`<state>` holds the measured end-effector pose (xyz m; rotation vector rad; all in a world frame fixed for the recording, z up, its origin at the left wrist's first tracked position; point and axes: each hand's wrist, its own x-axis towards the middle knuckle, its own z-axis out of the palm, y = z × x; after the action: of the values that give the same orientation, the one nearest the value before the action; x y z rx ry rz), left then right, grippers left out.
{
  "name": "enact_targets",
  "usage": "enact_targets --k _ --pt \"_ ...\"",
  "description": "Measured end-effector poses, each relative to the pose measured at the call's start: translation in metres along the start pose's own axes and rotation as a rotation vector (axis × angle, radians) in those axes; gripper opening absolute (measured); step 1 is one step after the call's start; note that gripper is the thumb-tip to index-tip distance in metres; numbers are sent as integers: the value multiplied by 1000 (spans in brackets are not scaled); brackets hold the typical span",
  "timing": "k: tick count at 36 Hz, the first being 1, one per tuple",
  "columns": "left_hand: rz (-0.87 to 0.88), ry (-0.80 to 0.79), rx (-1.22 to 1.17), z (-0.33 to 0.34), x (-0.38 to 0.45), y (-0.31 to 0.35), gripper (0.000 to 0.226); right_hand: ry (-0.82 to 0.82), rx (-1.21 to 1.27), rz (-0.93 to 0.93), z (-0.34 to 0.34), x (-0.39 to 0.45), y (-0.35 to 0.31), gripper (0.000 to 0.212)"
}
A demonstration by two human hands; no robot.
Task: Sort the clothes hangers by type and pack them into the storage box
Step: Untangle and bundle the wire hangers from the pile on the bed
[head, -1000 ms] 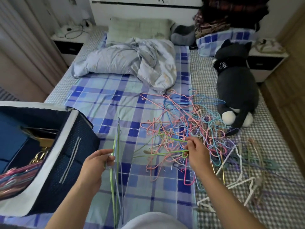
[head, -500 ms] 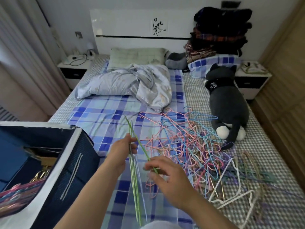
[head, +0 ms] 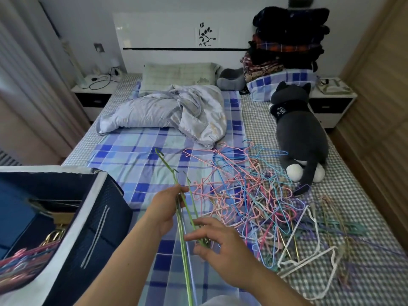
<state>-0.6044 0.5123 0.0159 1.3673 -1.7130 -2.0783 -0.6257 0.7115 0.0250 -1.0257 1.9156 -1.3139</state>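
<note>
Left hand [head: 166, 208] grips thin green wire hangers [head: 184, 235] at centre frame, long axis near-vertical, hooks toward upper left, lower ends cut off at the bottom edge. Right hand [head: 217, 246] pinches one hanger's lower part; fingertip contact is unclear. Navy fabric storage box [head: 97, 219] sits lower left, partly cropped.

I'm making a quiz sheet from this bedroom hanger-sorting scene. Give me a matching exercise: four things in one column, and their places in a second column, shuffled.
Things:
1. green hangers
2. storage box
3. plush cat
4. white hanger

Places:
A. lying along the bed's right side, near the nightstand
B. gripped in the left hand, with the right hand on one of them
C. on the checked sheet at the tangled pile's near right edge
D. at the bed's left edge, open, with hangers inside

Pairs: 1-B, 2-D, 3-A, 4-C
</note>
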Motion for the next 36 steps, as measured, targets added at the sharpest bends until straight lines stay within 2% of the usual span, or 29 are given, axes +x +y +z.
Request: enact_targets --k 3,5,6,8,10,11,13,16,19,21,23,25,28,31,36 --pt "38 -27 -19 -5 -5 0 23 -84 -26 16 -4 2 4 21" --pt "50 -51 -23 -9 -6 -3 22 -124 51 40 -7 2 9 24" --pt "59 -66 -12 -11 -8 -3 21 -114 122 87 -9 3 12 28" --pt "92 -94 59 -11 -15 -5 22 14 205 180 -13 14 11 29" --pt "129 -114 157 -7 -24 -7 23 181 181 249 -16 37 4 27" --pt "154 -116 196 -3 -29 -9 23 214 152 280 -18 52 -3 30" --pt "212 -98 251 5 -40 -11 23 173 131 324 -21 87 -14 42" --pt "266 -69 291 15 -54 -16 22 94 226 368 -15 129 -30 54" --pt "256 -74 292 19 -59 -23 20 205 240 362 -4 155 -34 12" --pt "202 -61 201 15 -58 -24 17 323 189 355 -5 163 -28 13" --pt "129 -23 52 7 -51 -25 18 403 106 359 -17 160 -15 28" --pt "89 -1 -89 -4 -42 -26 23 429 -59 389 -33 147 1 39" --pt "55 -34 -219 -14 -37 -26 29 450 -195 449 -52 120 31 43" --pt "50 -114 -282 -12 -41 -22 31 406 -271 498 -47 96 50 38" --pt "120 -184 -321 4 -44 -16 31 283 -367 482 -10 69 52 47"
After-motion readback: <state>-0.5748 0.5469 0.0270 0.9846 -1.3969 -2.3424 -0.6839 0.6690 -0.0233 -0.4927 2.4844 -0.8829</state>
